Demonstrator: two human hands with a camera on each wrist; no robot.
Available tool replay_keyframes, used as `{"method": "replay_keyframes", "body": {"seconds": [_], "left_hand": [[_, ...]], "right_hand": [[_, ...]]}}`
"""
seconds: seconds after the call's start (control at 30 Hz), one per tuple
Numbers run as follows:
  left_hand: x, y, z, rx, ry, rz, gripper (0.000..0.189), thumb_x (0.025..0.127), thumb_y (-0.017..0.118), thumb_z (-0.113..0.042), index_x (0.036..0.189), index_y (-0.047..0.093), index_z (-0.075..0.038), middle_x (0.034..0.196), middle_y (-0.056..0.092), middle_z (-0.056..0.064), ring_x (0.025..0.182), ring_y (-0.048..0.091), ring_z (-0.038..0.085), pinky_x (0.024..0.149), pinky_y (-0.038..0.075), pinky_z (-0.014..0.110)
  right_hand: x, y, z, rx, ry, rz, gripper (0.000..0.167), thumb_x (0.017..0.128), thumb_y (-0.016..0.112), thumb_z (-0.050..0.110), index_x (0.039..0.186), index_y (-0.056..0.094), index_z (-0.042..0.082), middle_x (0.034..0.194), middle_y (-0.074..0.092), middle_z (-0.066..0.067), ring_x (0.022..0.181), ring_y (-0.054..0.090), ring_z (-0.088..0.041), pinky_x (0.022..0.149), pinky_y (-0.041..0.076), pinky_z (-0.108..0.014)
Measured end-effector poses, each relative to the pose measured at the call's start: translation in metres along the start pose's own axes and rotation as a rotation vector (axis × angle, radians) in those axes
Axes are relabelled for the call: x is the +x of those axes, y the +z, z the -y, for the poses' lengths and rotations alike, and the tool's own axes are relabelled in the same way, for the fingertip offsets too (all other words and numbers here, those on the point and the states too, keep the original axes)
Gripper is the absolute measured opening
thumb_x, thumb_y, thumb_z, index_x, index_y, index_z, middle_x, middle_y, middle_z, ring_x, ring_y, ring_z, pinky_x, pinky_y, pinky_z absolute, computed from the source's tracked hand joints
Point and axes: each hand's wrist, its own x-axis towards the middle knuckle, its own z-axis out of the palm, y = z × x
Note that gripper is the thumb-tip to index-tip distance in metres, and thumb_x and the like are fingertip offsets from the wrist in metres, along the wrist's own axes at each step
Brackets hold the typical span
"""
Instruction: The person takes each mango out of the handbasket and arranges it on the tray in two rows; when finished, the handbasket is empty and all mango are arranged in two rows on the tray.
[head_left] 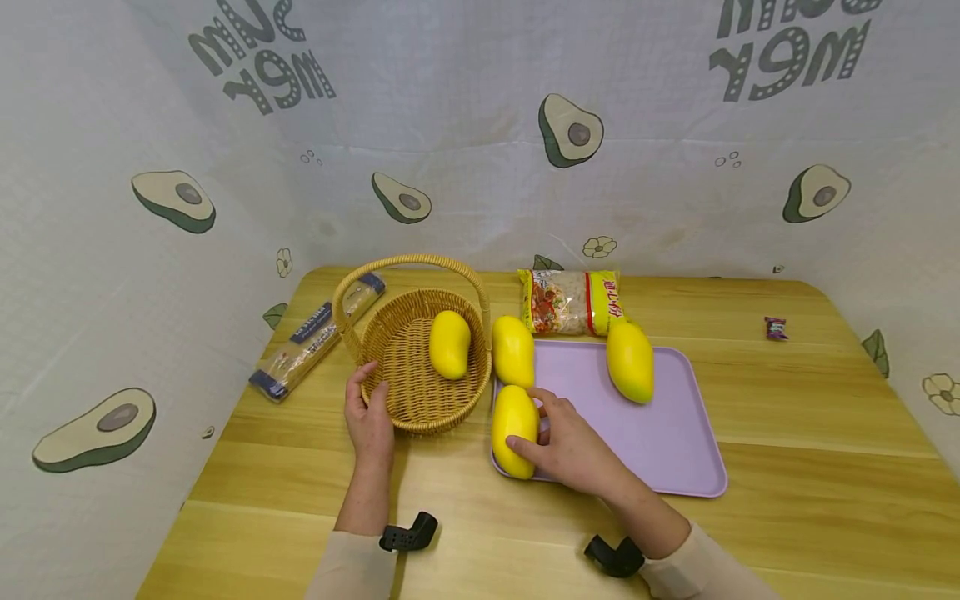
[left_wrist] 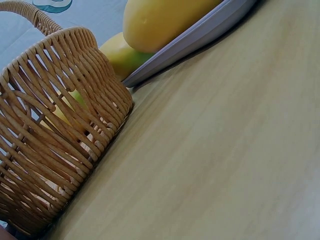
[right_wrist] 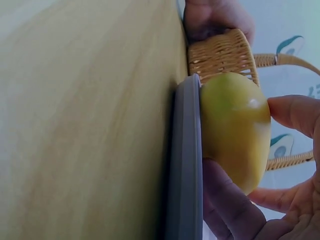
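A round wicker basket (head_left: 408, 392) with a tall handle stands on the table, one yellow mango (head_left: 450, 345) inside it. My left hand (head_left: 371, 423) holds the basket at its near left rim. On the left edge of a lilac tray (head_left: 577, 417) lies another mango (head_left: 514, 432), and my right hand (head_left: 573, 446) grips it, thumb on the near side and fingers around the far end. In the right wrist view this mango (right_wrist: 235, 125) sits low against the tray's rim. Just behind it is a third mango (head_left: 513, 350), beside the basket.
One more mango (head_left: 630, 362) lies at the tray's far side. Behind the tray is a yellow and clear food packet (head_left: 567, 302). A long noodle pack (head_left: 315, 337) lies left of the basket, and a small purple wrapped sweet (head_left: 776, 328) at the far right. Printed cloth hangs behind the table.
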Motion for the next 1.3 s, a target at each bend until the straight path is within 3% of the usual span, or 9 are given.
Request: {"method": "replay_keyframes", "body": {"seconds": [0.4,0.6,0.73,1.0,1.17,1.3], "left_hand": [[-0.001,-0.003,0.002,0.006,-0.009,0.009,0.036,0.097,0.054,-0.003,0.131,0.055,0.003,0.152,0.049,0.010,0.150,0.030,0.022,0.125,0.017,0.046],[-0.002,-0.005,0.002,0.013,-0.022,0.019,0.034,0.098,0.053,-0.003,0.132,0.056,0.001,0.153,0.048,0.010,0.151,0.029,0.023,0.124,0.018,0.048],[-0.002,-0.005,0.002,0.009,-0.025,0.025,0.034,0.098,0.053,-0.005,0.132,0.055,0.001,0.153,0.047,0.009,0.151,0.029,0.023,0.123,0.018,0.047],[-0.001,-0.003,0.001,-0.016,0.001,0.013,0.034,0.097,0.052,-0.001,0.131,0.055,0.004,0.151,0.049,0.014,0.147,0.034,0.023,0.121,0.023,0.042],[0.000,-0.002,0.001,-0.025,0.006,0.015,0.034,0.097,0.051,0.001,0.131,0.055,0.005,0.148,0.051,0.015,0.142,0.039,0.023,0.113,0.031,0.035],[0.001,-0.002,0.001,-0.013,0.002,0.025,0.035,0.098,0.052,-0.002,0.132,0.055,0.004,0.149,0.051,0.013,0.144,0.038,0.022,0.116,0.029,0.038]], "right_hand": [[-0.004,-0.010,0.001,-0.096,0.010,0.020,0.088,0.086,0.077,0.051,0.155,0.038,0.012,0.135,0.054,-0.020,0.093,0.064,-0.014,0.077,0.054,-0.034],[-0.015,-0.015,0.014,-0.239,-0.115,-0.086,0.079,0.090,0.074,0.049,0.152,0.044,0.011,0.140,0.053,-0.017,0.111,0.065,-0.028,0.088,0.056,-0.049],[-0.026,-0.010,0.033,-0.270,-0.209,-0.131,0.074,0.086,0.080,0.043,0.146,0.052,0.012,0.136,0.057,-0.013,0.111,0.064,-0.028,0.094,0.055,-0.049],[-0.031,0.011,0.074,-0.184,-0.278,-0.050,0.071,0.086,0.081,0.043,0.146,0.054,0.016,0.135,0.059,-0.006,0.108,0.064,-0.023,0.092,0.055,-0.046],[-0.009,0.022,0.094,-0.109,-0.320,-0.082,0.070,0.087,0.080,0.040,0.147,0.053,0.015,0.137,0.059,-0.010,0.113,0.064,-0.028,0.094,0.055,-0.048],[0.015,0.022,0.109,-0.022,-0.284,-0.120,0.071,0.088,0.078,0.041,0.148,0.052,0.012,0.142,0.057,-0.014,0.125,0.060,-0.032,0.101,0.052,-0.051]]}}
